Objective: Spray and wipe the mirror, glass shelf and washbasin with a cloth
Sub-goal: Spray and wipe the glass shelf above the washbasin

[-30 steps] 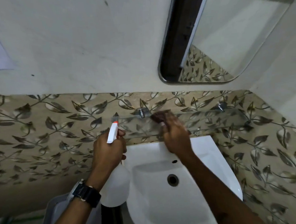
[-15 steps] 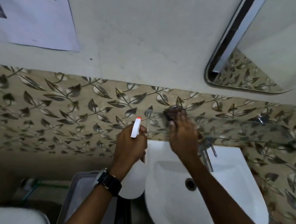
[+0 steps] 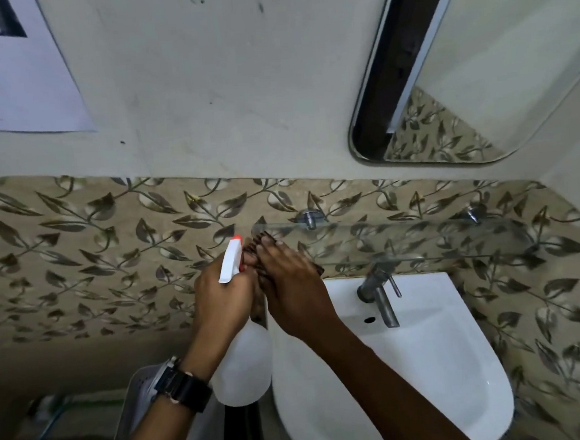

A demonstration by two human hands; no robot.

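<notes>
My left hand (image 3: pixel 223 295) grips a white spray bottle (image 3: pixel 242 371) by its neck, with the white trigger head and orange nozzle sticking up above the fingers. My right hand (image 3: pixel 291 281) presses a dark brown cloth (image 3: pixel 254 248) onto the left end of the clear glass shelf (image 3: pixel 420 234). The cloth is mostly hidden under the fingers. The two hands touch side by side. The white washbasin (image 3: pixel 429 364) sits below the shelf. The mirror (image 3: pixel 497 68) hangs on the wall at the upper right.
A steel tap (image 3: pixel 377 292) stands at the basin's back edge, just right of my right hand. Leaf-patterned tiles (image 3: pixel 95 250) cover the lower wall. A paper sheet (image 3: pixel 15 84) is stuck at the upper left. A grey bin (image 3: pixel 137 412) stands beside the basin.
My right hand has slid the cloth left along the shelf to its left end, meeting my left hand. The bottle stays in my left hand. The view has shifted.
</notes>
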